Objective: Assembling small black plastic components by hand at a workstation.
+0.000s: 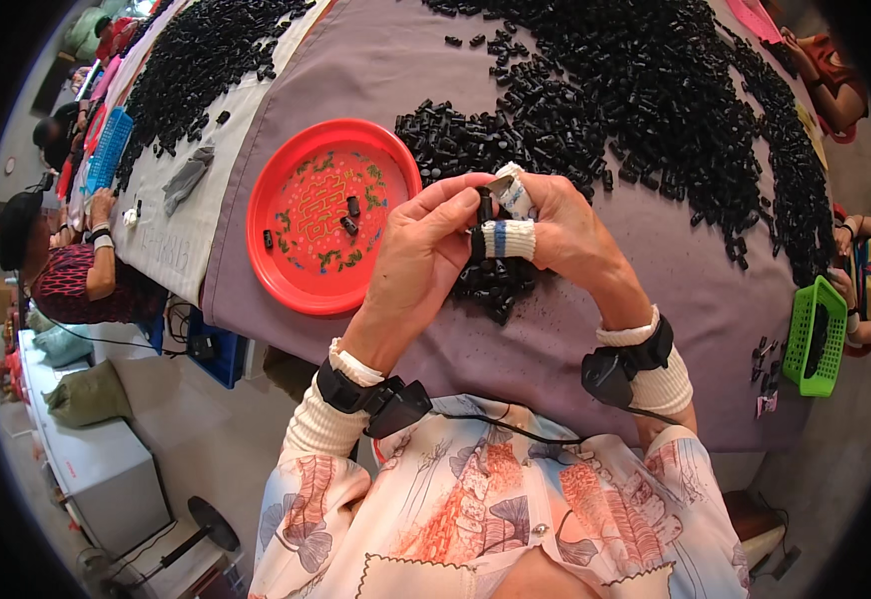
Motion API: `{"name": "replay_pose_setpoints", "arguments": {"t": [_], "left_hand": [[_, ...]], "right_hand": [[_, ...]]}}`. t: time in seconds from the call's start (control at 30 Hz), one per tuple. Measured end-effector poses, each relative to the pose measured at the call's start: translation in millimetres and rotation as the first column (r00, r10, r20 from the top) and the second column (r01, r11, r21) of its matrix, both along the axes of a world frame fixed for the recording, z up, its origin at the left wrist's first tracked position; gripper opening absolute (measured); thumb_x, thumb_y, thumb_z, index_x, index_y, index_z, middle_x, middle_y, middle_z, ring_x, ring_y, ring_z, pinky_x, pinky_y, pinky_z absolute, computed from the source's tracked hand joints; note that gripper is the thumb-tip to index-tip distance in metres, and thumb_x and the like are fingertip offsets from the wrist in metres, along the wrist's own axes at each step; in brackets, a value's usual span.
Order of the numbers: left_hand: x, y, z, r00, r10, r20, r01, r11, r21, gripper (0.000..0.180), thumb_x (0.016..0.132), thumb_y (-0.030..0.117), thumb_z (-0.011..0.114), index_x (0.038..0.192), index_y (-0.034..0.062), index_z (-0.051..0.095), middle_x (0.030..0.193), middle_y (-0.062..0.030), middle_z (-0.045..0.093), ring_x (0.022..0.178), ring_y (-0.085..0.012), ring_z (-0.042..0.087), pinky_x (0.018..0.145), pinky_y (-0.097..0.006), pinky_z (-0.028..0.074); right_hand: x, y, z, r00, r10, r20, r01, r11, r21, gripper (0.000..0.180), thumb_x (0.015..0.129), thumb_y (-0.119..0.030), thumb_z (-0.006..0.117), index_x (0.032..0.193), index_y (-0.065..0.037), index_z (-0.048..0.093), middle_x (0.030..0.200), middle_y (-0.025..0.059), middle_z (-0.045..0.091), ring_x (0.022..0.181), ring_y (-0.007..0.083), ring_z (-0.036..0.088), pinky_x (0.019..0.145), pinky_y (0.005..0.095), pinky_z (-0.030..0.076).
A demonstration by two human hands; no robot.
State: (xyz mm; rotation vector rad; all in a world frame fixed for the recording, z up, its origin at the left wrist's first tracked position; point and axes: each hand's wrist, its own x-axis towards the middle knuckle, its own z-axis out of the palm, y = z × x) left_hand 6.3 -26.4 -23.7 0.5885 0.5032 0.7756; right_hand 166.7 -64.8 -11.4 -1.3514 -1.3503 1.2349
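My left hand (417,255) pinches a small black cylindrical part (485,205) between thumb and fingers, just above the table. Close against it, my right hand (567,230) is closed, with white blue-striped cloth sleeves (508,240) on some of its fingers. At the right fingertips shows a small flat greyish piece (500,184), too small to name surely, touching or nearly touching the black part. Left of my hands lies a round red tray (266,265) with a patterned bottom. A few black parts (349,226) rest in it.
A big heap of black parts (645,80) covers the far table, with a smaller pile (500,295) under my hands. A green basket (823,369) stands at the right edge, a blue basket (109,148) far left. Other people (76,270) sit at the left and right sides.
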Motion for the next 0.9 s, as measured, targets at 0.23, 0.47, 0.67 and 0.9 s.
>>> {"name": "replay_pose_setpoints", "arguments": {"t": [0.23, 0.47, 0.67, 0.9], "left_hand": [[-1.7, -1.3, -0.5, 0.999, -0.007, 0.038, 0.007, 1.000, 0.001, 0.022, 0.089, 0.006, 0.052, 0.109, -0.0031, 0.056, 0.099, -0.0082, 0.062, 0.090, -0.0127, 0.058, 0.082, -0.028, 0.048], [-1.6, -0.3, -1.7, 0.998, -0.019, 0.054, 0.018, 1.000, 0.014, 0.021, 0.088, 0.006, 0.053, 0.107, -0.0025, 0.058, 0.099, -0.0079, 0.061, 0.091, -0.0127, 0.058, 0.081, -0.028, 0.048], [-1.4, -0.1, -1.7, 0.999, -0.012, 0.038, 0.011, 0.999, 0.033, 0.020, 0.088, 0.006, 0.054, 0.105, -0.0022, 0.059, 0.099, -0.0083, 0.062, 0.090, -0.0137, 0.059, 0.079, -0.029, 0.050], [-1.1, -0.3, -5.1, 1.000, -0.005, 0.008, 0.005, 0.997, 0.071, 0.023, 0.088, 0.006, 0.053, 0.109, -0.0027, 0.056, 0.099, -0.0088, 0.062, 0.088, -0.0133, 0.061, 0.077, -0.028, 0.051]], "right_hand": [[1.1, 3.3, -9.5, 0.996, 0.053, 0.069, -0.055, 0.998, 0.033, 0.034, 0.068, -0.029, 0.072, 0.075, 0.000, 0.057, 0.061, 0.0039, 0.050, 0.056, 0.0127, 0.046, 0.052, 0.0289, 0.038], [2.8, 4.0, -9.8, 0.989, 0.062, 0.132, -0.077, 0.991, 0.109, 0.038, 0.068, -0.033, 0.071, 0.074, 0.001, 0.055, 0.061, 0.0062, 0.048, 0.055, 0.0168, 0.046, 0.053, 0.0308, 0.039], [2.9, 4.1, -15.7, 0.993, 0.065, 0.100, -0.078, 0.989, 0.124, 0.039, 0.068, -0.033, 0.071, 0.073, 0.001, 0.054, 0.060, 0.0058, 0.047, 0.055, 0.0155, 0.045, 0.053, 0.0310, 0.039], [2.3, 1.9, -13.5, 0.991, 0.077, 0.111, -0.091, 0.988, 0.127, 0.036, 0.070, -0.031, 0.070, 0.074, 0.001, 0.056, 0.059, 0.0055, 0.048, 0.054, 0.0143, 0.045, 0.052, 0.0304, 0.039]]}}
